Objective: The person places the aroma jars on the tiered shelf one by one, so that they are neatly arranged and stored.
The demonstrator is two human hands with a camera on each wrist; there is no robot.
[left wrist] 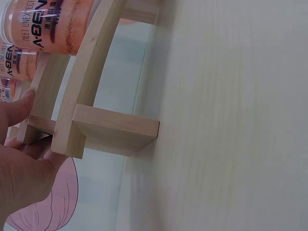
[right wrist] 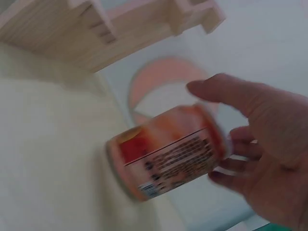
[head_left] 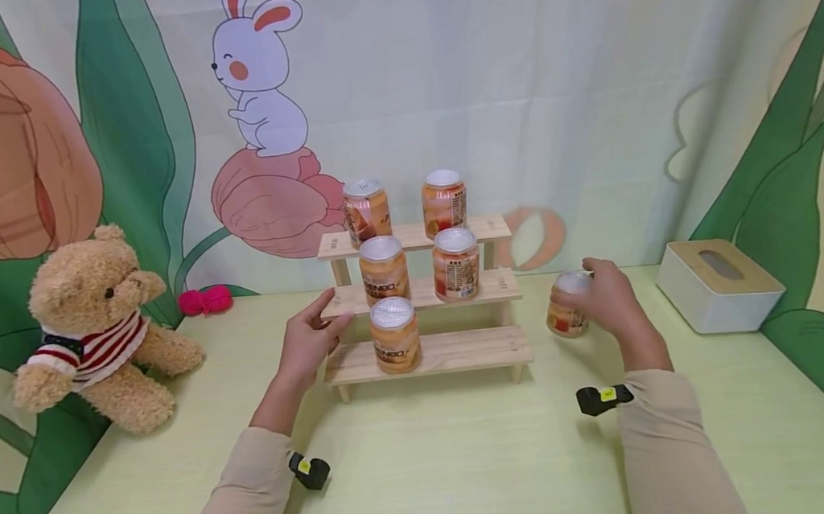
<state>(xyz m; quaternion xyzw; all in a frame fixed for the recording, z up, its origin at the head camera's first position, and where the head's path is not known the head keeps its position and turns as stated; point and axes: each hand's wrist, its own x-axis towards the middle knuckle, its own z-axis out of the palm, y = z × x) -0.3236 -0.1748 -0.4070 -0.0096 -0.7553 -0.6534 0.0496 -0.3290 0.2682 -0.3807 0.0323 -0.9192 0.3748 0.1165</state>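
A three-step wooden display rack (head_left: 463,350) stands on the table. Orange cans with silver lids fill parts of it: two on the top step, two on the middle and one can (head_left: 395,343) on the bottom step. My left hand (head_left: 307,342) grips the rack's left end, with its thumb and fingers about the step ends (left wrist: 67,139). Right of the rack, another orange can (right wrist: 166,154) stands upright. My right hand (head_left: 607,298) is around its upper part, thumb on one side and fingers at the lid; a gap shows beside the thumb (right wrist: 216,89).
A teddy bear (head_left: 98,330) in a striped sweater sits at the left, near a small pink bundle (head_left: 205,300). At the back right is a white tissue box (head_left: 713,298) with a wooden top. A printed curtain (head_left: 553,117) hangs behind the table.
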